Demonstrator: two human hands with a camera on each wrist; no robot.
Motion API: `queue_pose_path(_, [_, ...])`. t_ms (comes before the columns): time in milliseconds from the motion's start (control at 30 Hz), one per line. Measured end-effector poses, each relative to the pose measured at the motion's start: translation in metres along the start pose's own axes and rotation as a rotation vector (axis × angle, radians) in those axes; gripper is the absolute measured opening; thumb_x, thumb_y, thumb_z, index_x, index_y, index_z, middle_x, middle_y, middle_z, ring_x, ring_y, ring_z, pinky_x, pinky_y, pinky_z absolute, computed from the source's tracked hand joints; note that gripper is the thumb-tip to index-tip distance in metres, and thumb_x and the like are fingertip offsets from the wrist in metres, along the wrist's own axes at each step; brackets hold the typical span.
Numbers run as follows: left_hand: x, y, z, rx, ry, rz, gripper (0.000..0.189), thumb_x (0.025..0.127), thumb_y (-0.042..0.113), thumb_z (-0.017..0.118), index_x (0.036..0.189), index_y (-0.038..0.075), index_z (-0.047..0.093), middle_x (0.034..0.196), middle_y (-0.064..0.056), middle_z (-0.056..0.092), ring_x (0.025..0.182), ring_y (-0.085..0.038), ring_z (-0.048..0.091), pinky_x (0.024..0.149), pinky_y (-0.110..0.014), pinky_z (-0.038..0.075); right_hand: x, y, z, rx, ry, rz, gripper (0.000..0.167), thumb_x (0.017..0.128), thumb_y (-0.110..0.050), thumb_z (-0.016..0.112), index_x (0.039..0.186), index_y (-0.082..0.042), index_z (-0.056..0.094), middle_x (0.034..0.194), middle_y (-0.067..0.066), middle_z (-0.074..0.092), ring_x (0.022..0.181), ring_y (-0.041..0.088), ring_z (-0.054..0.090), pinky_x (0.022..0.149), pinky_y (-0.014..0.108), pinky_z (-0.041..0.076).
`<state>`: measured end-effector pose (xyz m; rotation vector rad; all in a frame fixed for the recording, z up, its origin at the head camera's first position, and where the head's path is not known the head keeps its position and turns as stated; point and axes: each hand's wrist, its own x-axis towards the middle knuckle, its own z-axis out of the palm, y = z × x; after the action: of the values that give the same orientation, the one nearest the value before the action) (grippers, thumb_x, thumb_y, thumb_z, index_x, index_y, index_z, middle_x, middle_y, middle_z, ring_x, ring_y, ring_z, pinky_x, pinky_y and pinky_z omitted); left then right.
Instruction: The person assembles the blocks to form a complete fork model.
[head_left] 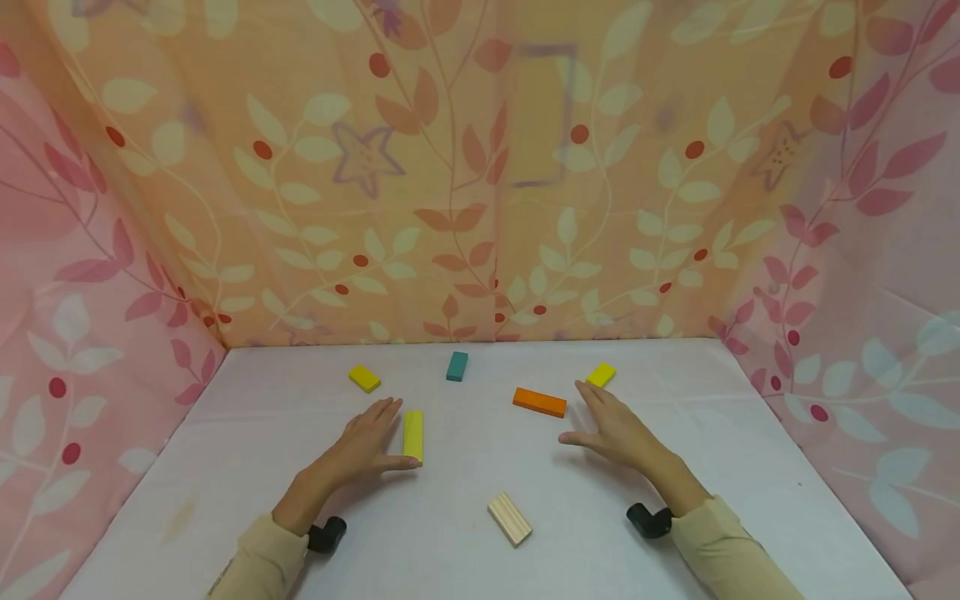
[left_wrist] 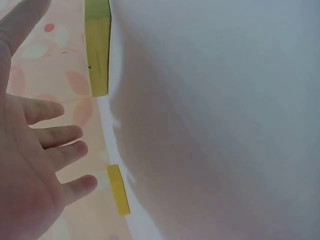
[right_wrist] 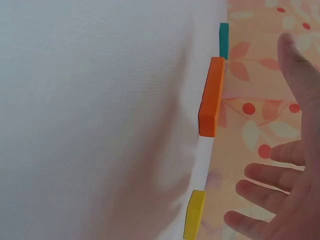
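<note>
Lying flat on the table (head_left: pixel 427 542), the orange block (head_left: pixel 540 402) is just left of the right hand (head_left: pixel 618 429), which hovers empty, fingers extended and thumb spread. Well to the orange block's left, the lime block (head_left: pixel 413 438) lies beside the left hand (head_left: pixel 362 446), likewise empty with fingers extended; its thumb overlaps the near end in the head view, though contact cannot be told. A sound grip on either block would probably need thumb and fingers on opposite long sides near the middle, limiting pivot. The right yellow block (head_left: pixel 602 374), beyond the orange block's right end, could be nudged by the right fingertips. Beyond and left of the orange block are the teal block (head_left: pixel 457 367) and, farther left, the left yellow block (head_left: pixel 365 378); the plain block (head_left: pixel 510 519) lies in front.
</note>
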<state>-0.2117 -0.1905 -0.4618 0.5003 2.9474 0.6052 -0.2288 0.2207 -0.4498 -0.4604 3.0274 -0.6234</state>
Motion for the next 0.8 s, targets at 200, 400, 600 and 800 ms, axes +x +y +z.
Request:
queue_pose_path(200, [0.004,-0.003,0.0,-0.011,-0.036,-0.007,0.111,0.072,0.059,0.077,0.151,0.0,0.028,0.154,-0.025,0.032,0.142,-0.043,0.03,0.112,-0.066,0.026,0.007,0.002,0.004,0.019,-0.01,-0.015,0.1,0.078,-0.058,0.073,0.152,-0.005,0.03,0.153,0.023,0.037,0.137,0.044,0.039,0.108,0.061,0.037])
queue_pose_path(400, [0.009,-0.005,-0.001,-0.013,-0.057,0.006,0.111,0.071,0.057,0.079,0.151,-0.001,0.028,0.155,-0.024,0.032,0.143,-0.042,0.03,0.112,-0.065,0.027,0.014,0.001,0.004,0.041,-0.01,-0.053,0.095,0.08,-0.054,0.073,0.15,-0.002,0.034,0.151,0.023,0.039,0.137,0.043,0.04,0.109,0.06,0.037])
queue_pose_path(600, [0.014,-0.005,-0.001,-0.031,-0.071,0.022,0.111,0.069,0.054,0.082,0.15,-0.001,0.029,0.154,-0.025,0.033,0.142,-0.043,0.032,0.112,-0.063,0.029,0.021,-0.001,0.005,0.049,-0.022,-0.096,0.088,0.082,-0.051,0.072,0.147,-0.001,0.039,0.147,0.022,0.044,0.135,0.041,0.043,0.109,0.059,0.038])
queue_pose_path(800, [0.018,-0.003,-0.001,-0.046,-0.104,0.007,0.111,0.068,0.052,0.084,0.15,0.0,0.031,0.154,-0.022,0.034,0.141,-0.041,0.034,0.113,-0.06,0.03,0.029,-0.004,0.006,0.052,-0.033,-0.132,0.085,0.083,-0.048,0.073,0.145,0.0,0.041,0.144,0.022,0.048,0.132,0.04,0.046,0.109,0.057,0.039])
